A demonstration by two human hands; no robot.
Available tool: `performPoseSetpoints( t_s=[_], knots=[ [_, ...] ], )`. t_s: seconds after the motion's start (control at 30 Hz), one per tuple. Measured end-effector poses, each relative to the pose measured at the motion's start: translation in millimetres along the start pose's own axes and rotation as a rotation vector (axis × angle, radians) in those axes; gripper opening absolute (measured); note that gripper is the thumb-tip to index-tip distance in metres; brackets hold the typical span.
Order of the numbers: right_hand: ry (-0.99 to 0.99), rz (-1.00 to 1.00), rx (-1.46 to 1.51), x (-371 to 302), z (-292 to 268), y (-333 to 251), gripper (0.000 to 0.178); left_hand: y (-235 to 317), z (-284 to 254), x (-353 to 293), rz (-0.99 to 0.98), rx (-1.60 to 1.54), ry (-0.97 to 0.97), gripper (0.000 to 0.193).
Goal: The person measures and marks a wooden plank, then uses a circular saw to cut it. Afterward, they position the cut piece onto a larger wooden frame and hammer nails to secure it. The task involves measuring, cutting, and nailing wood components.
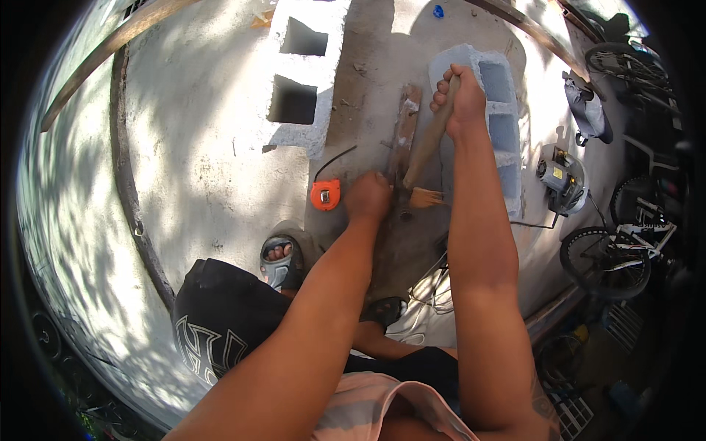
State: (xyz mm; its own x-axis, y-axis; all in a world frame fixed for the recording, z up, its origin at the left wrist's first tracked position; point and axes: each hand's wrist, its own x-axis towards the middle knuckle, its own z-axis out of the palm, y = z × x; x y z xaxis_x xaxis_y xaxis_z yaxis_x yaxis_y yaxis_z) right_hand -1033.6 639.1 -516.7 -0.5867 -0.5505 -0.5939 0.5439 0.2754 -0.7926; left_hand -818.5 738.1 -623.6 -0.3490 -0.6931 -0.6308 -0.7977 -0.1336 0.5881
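My right hand (pixel 466 103) is wrapped round the far end of the wooden handle of a hammer (pixel 430 143). The handle slants down to a dark head, partly in shadow, by a narrow reddish-brown strip (pixel 404 136) on the ground. My left hand (pixel 368 197) is closed low beside that strip; what its fingers hold is hidden. Just left of this hand lies an orange tape measure (pixel 325 195). A splintered bit of wood (pixel 425 198) sits right of the hammer head.
Hollow concrete blocks stand at the left (pixel 321 110) and right (pixel 512 140), with the strip between them. A power tool with a motor (pixel 562 180) and a bicycle (pixel 625 250) are farther right. Cables (pixel 435 287) lie near my sandalled feet. A long timber (pixel 125 162) runs along the left.
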Motion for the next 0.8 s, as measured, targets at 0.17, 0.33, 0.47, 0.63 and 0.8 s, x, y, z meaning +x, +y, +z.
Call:
performPoseSetpoints(
  t_s=[0.17,0.33,0.47,0.63,0.8],
  knots=[
    [-0.022,-0.023,-0.011,2.5,-13.8,-7.0,0.023,7.4,10.7,6.7,-0.01,-0.04,0.03,0.044],
    [-0.081,-0.061,-0.004,-2.8,7.1,-3.6,0.024,30.6,-22.1,69.9,0.064,-0.245,0.263,0.049],
    [-0.158,-0.074,-0.02,-10.3,38.1,2.0,0.024,115.8,-57.9,161.1,0.242,-0.55,0.322,0.04],
    [-0.155,-0.11,-0.056,-16.1,39.1,-1.6,0.025,166.1,-96.6,187.1,-0.03,-0.479,-0.09,0.039],
    [-0.165,-0.092,0.001,-13.7,50.5,-3.0,0.024,101.4,-61.6,301.6,0.312,0.0,0.132,0.04]
  ],
)
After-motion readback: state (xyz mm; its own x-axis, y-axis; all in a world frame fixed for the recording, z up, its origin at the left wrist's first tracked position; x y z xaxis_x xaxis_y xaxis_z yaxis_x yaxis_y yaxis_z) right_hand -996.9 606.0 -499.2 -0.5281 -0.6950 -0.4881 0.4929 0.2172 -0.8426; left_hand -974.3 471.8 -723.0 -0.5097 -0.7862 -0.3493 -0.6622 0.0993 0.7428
